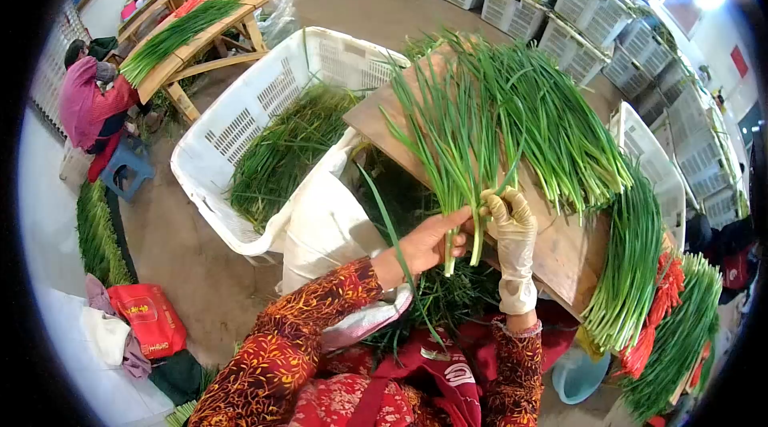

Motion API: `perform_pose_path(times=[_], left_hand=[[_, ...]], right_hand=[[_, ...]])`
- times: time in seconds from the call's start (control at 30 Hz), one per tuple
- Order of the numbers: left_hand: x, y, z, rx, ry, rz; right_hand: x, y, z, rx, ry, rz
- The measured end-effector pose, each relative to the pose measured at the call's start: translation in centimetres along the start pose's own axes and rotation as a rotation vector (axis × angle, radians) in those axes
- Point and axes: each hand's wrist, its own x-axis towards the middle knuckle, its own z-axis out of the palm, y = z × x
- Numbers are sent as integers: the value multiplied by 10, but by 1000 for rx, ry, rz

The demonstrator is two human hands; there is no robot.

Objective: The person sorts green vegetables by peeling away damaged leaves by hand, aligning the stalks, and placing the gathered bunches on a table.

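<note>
My bare left hand (428, 244) is wrapped round the lower stems of a small bunch of garlic chives (450, 179), white ends pointing toward me. My right hand (510, 223), in a thin pale glove, pinches at the stems just beside it, close to the left fingers. The leaves fan out over a wooden board (588, 263). To the right, a larger pile of chives (544, 115) lies on the board. One long leaf (392, 227) hangs down across my left wrist.
A white crate (216, 131) of loose greens and a white sack (328, 223) stand left. Tied chives (628, 267) lie at the board's right edge, near red strips (660, 299) and a pale bucket (578, 375). Another person (92, 99) sits by a wooden table (172, 63). Stacked crates (512, 11) line the back.
</note>
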Motion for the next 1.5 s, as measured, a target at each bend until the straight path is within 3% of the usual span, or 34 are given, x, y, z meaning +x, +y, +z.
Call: perform_pose_path(times=[0.3, 0.33, 0.37, 0.4, 0.43, 0.47, 0.5, 0.57, 0.63, 0.67, 0.7, 0.8, 0.93, 1.03, 1.13, 1.27, 1.5], left_hand=[[4, 7, 6, 146, 103, 41], [6, 12, 4, 157, 160, 20], [10, 12, -10, 132, 75, 52], [9, 14, -11, 166, 126, 60], [8, 16, -12, 200, 181, 69], [3, 17, -14, 223, 122, 121], [0, 18, -13, 225, 124, 129], [-6, 20, -11, 234, 190, 121], [-10, 17, -14, 248, 168, 116], [-11, 15, -14, 274, 194, 108], [-12, 13, -13, 302, 220, 98], [-16, 9, -1, 342, 222, 79], [-7, -2, -6, 346, 225, 47], [-9, -1, -6, 339, 250, 38], [-12, 1, -7, 340, 285, 44], [-12, 0, -17, 380, 260, 10], [-9, -4, -21, 423, 263, 20]], right_hand=[[-43, -34, -4, 32, 13, -15], [-49, -42, -8, -35, 33, -123], [-59, -48, -14, 15, 81, -125], [-73, -64, -22, 7, 134, -141], [-82, -76, -34, 22, 96, -282], [-87, -83, -37, 228, 70, -502], [-98, -85, -61, 246, -59, -458], [-114, -106, -83, -64, -95, 151], [-110, -53, -108, -580, -332, 539], [-109, -52, -108, -1369, -562, 421], [-101, -43, -105, -1510, -515, 431], [-52, -88, -44, -1048, -310, 112], [27, -70, 18, -832, -350, -265], [73, -46, 49, -983, -424, -278], [96, -35, 61, -1340, -533, -120], [103, -11, 57, -1260, -635, -185], [102, -3, 60, -1345, -560, -279]])
